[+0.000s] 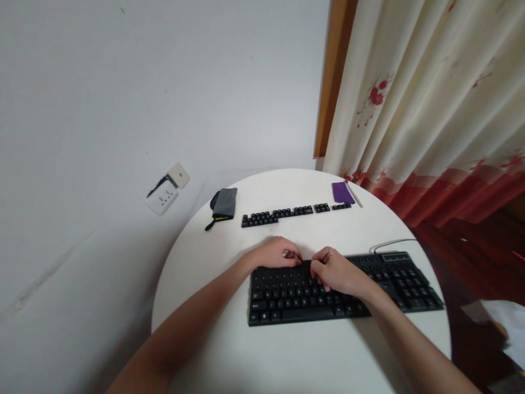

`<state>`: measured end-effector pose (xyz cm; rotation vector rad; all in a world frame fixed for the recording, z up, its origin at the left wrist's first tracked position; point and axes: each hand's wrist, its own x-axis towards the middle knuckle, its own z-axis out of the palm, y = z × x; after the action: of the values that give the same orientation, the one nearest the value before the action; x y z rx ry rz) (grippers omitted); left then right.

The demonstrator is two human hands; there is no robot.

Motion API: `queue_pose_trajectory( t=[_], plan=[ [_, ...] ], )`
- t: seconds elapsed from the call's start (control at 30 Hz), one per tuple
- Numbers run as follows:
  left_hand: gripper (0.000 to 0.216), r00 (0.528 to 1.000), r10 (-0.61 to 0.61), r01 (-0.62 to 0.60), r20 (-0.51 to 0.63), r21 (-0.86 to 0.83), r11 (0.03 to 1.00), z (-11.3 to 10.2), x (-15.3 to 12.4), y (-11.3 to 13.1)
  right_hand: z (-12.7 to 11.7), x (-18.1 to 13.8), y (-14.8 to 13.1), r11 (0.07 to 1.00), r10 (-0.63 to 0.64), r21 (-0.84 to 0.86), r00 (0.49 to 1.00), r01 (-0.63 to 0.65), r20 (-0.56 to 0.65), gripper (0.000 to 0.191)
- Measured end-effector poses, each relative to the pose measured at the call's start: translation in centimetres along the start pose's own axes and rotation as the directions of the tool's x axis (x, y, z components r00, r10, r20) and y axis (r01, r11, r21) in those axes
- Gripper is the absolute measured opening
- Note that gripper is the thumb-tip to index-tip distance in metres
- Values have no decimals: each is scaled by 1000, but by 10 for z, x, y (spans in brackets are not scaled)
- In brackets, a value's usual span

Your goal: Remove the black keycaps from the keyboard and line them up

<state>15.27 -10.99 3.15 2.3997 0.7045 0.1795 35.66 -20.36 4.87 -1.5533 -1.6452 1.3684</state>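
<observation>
A black keyboard (287, 298) lies on the round white table (246, 355) in front of me. My left hand (275, 253) rests at the keyboard's top edge, fingers curled into a pinch on something small that I cannot make out. My right hand (336, 271) sits over the upper key rows with its fingers bent down onto the keys; a ring shows on one finger. Behind the hands a row of loose black keycaps (295, 212) is laid out in a line across the table.
A grey pouch (223, 203) with a black strap lies at the table's back left. A purple cloth (343, 192) and a thin stick (354, 196) lie at the back right. A wall socket (164, 197) is at left, a flowered curtain (430, 109) at right.
</observation>
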Motion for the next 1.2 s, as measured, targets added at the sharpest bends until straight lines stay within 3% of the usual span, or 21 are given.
queue_pose_trajectory(
  t=[0.2,0.37,0.57,0.73,0.9,1.03,1.2],
  plan=[
    [17,1000,-20,20,10,-2,1000,-1,0,0,8,-6,-10,999,13,-28,998,-15,-61,22],
    [17,1000,16,-16,13,19,1000,-2,1,0,11,-12,-17,994,-80,-92,986,67,-143,24],
    [18,1000,21,-21,10,32,999,-2,0,-2,9,-8,-16,992,-10,-127,998,1,-67,25],
    [16,1000,25,-25,5,11,1000,-1,0,-2,15,-9,-14,947,-158,-298,981,119,-111,26],
    [17,1000,12,-12,-2,9,1000,0,0,-4,22,-15,-13,876,-209,-465,971,131,-120,23],
    [17,999,32,-32,0,12,999,1,1,-6,11,-10,-9,927,-158,-354,985,123,-73,22],
    [18,999,44,-44,4,0,999,1,1,-6,-6,0,-1,998,20,-56,978,-9,207,20]
  ],
)
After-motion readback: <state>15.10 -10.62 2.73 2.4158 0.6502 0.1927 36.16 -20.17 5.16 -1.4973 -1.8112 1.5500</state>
